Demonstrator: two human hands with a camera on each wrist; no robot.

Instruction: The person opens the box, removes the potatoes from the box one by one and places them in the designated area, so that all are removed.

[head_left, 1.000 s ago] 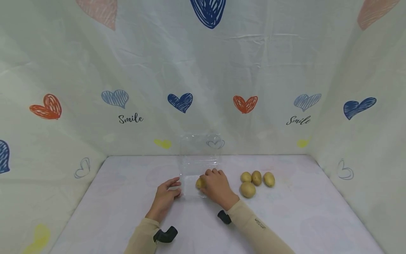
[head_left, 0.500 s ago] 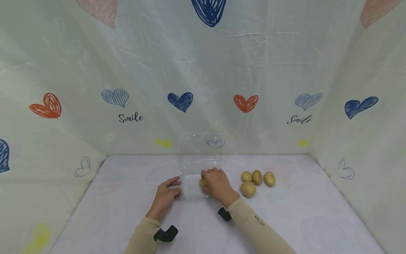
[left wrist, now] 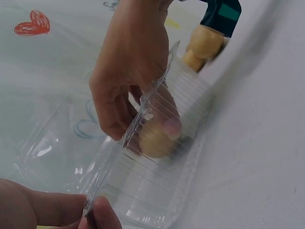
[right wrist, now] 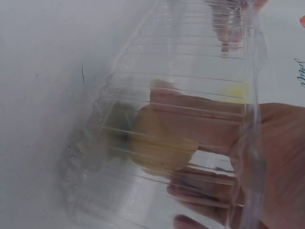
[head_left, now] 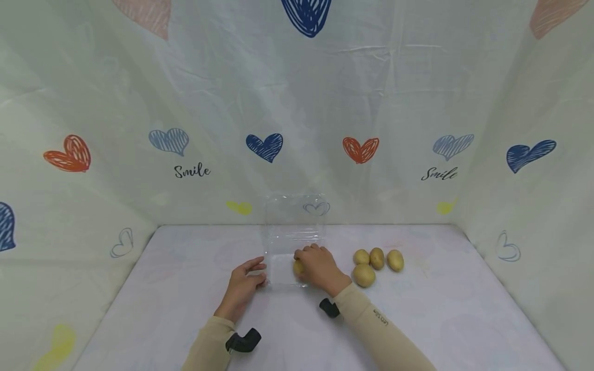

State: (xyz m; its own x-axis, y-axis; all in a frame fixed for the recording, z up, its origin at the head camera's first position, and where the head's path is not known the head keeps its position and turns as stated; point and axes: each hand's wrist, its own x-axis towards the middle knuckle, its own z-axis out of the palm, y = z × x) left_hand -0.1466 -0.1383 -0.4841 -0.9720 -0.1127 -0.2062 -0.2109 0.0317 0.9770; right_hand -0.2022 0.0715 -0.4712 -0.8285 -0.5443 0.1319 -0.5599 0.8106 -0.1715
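A clear plastic clamshell box [head_left: 280, 273] sits on the table with its lid [head_left: 290, 214] raised at the back. My left hand [head_left: 243, 286] pinches the box's left rim between thumb and finger, as the left wrist view shows. Down inside the right part of the box, my right hand [head_left: 320, 269] holds a potato [left wrist: 155, 140] with thumb and fingers around it. Through the ribbed side wall [right wrist: 190, 71], the right wrist view shows the potato [right wrist: 159, 143] low, close to the bottom. Whether it touches the bottom, I cannot tell.
Several loose potatoes [head_left: 364, 275] lie in a group on the white table [head_left: 445, 309], to the right of the box. A curtain printed with hearts [head_left: 264, 148] stands behind the table and along both sides. Dark wrist mounts [head_left: 243, 340] stick out from both sleeves.
My right hand has shifted the potato slightly to the right inside the box, then stayed nearly still. The left hand keeps its place at the rim. The head view has tilted slightly.
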